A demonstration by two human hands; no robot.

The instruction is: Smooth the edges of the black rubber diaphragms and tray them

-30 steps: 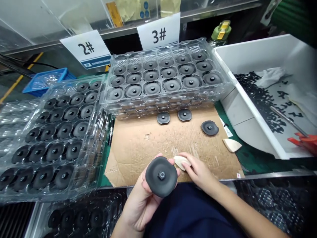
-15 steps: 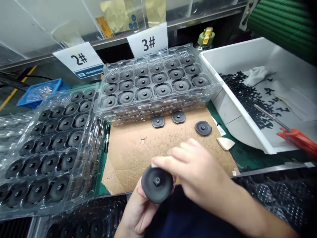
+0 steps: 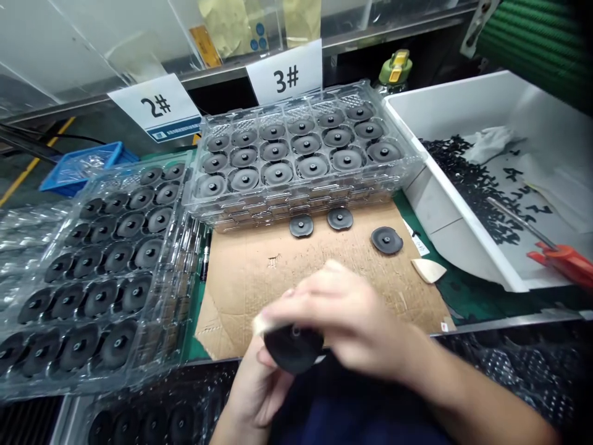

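Note:
My left hand [image 3: 266, 383] holds a round black disc [image 3: 291, 351] from below, near the front edge of the cardboard [image 3: 245, 272]. Over the disc's upper edge lies my right hand [image 3: 343, 309], blurred, its fingers closed on a small pale piece [image 3: 262, 324] at the disc's upper left rim. The disc's centre is partly under the right fingers. Three more discs rest on the cardboard: one disc [image 3: 301, 226] and another [image 3: 340, 218] by the tray stack, and a third [image 3: 386, 240] further right.
Clear trays of discs [image 3: 296, 185] stand behind the cardboard, with more trays [image 3: 152, 309] at left. A white bin [image 3: 463, 241] at right holds small black parts and a red-handled tool [image 3: 563, 259]. A pale wedge [image 3: 428, 270] lies beside the cardboard's right edge.
My right hand has moved left across the disc, covering more of its top. The disc is tilted differently, and the whole view has shifted slightly.

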